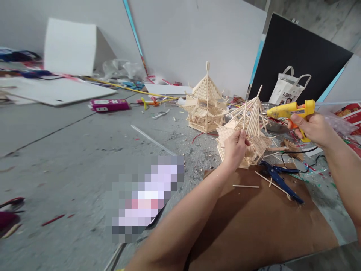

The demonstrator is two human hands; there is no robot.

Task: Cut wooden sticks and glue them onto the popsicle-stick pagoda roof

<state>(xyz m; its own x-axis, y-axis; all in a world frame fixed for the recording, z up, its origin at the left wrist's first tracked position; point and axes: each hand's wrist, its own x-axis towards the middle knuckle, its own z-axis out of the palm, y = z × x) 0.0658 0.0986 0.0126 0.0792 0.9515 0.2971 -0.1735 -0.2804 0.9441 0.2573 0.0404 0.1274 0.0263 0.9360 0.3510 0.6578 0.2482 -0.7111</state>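
Note:
My left hand (235, 146) is closed in a pinch on a thin wooden stick, holding it against the roof of a small stick-built pagoda model (251, 128) that stands on brown cardboard (254, 222). My right hand (310, 128) grips a yellow glue gun (293, 110) with an orange trigger; its nozzle points left at the model's roof. A second, taller stick pagoda (206, 101) stands just behind to the left.
Blue-handled cutters (279, 178) and loose sticks (246, 186) lie on the cardboard. A white paper bag (287, 88) leans on a black board (299, 60). A pink box (109, 105), white boards (56, 92) and scraps litter the grey floor.

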